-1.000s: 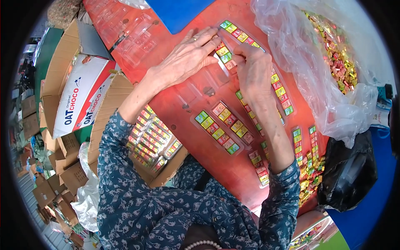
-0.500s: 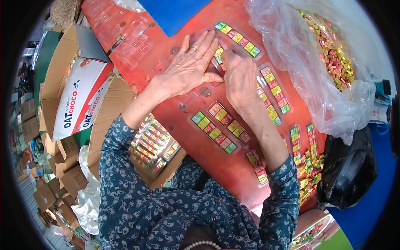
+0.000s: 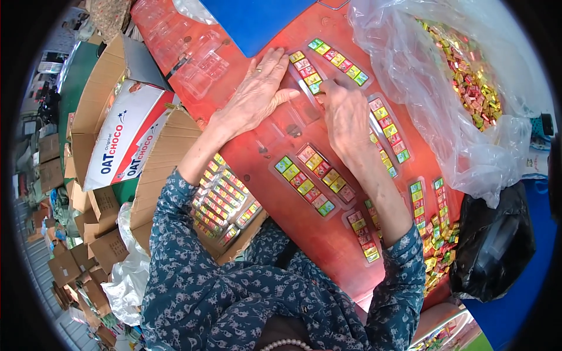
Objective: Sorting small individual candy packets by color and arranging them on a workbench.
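Strip: a see-through tray of red, yellow and green squares, the strip [image 3: 304, 71] lies on the red worktop [image 3: 336, 245] between the hands; its lower end is covered.
Left hand: the left hand [image 3: 252, 96] lies flat, thumb spread, fingertips at the strip's upper end; no hold shows, though the palm hides what is under it.
Right hand: fingers of the right hand [image 3: 344, 111] curl over the strip's lower end; tips hidden, so I cannot tell whether they pinch a square.
Filled trays: one tray [image 3: 338, 61] lies just right of the strip; another pair [image 3: 316, 184] lies below it.
Forearm's cover: below right of the strip, a tray [image 3: 370, 209] is mostly hidden.
Plastic bag: right of the strip, the bag [image 3: 398, 64] blurs its wrapped pieces [image 3: 468, 85].
Black bag: far below right of the strip, the black bag [image 3: 494, 243] conceals any contents.
Carton: left of the strip, sleeve and flap cut off the carton's trays [image 3: 221, 196].
Blue board: above the strip, the blue board [image 3: 257, 20] runs out of view.
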